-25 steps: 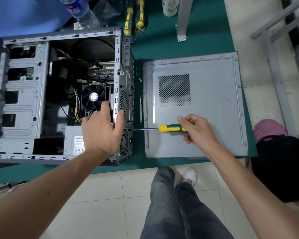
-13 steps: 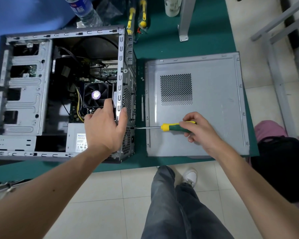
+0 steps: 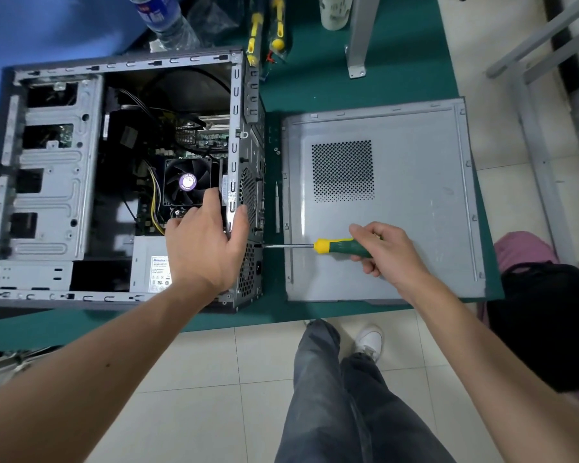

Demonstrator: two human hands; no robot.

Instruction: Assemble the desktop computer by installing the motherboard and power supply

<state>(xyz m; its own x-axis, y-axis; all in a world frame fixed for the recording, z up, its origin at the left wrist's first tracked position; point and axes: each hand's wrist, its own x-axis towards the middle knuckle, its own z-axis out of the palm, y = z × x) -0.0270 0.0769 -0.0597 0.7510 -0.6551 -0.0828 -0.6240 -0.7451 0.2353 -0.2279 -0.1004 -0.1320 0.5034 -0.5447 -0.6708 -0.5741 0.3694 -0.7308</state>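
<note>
The right hand (image 3: 386, 253) has its grip curled around the green-and-yellow handle of the screwdriver (image 3: 341, 246). The shaft runs level to the left, its tip touching the rear panel of the computer case (image 3: 244, 182) at the power supply (image 3: 147, 262). The left hand (image 3: 204, 242) clasps the case's rear edge, thumb outside, fingers inside near the CPU fan (image 3: 188, 182) on the motherboard (image 3: 211, 137). The case lies open on its side on the green tabletop (image 3: 315, 88). The detached side panel (image 3: 415, 195) lies flat under the right hand.
</note>
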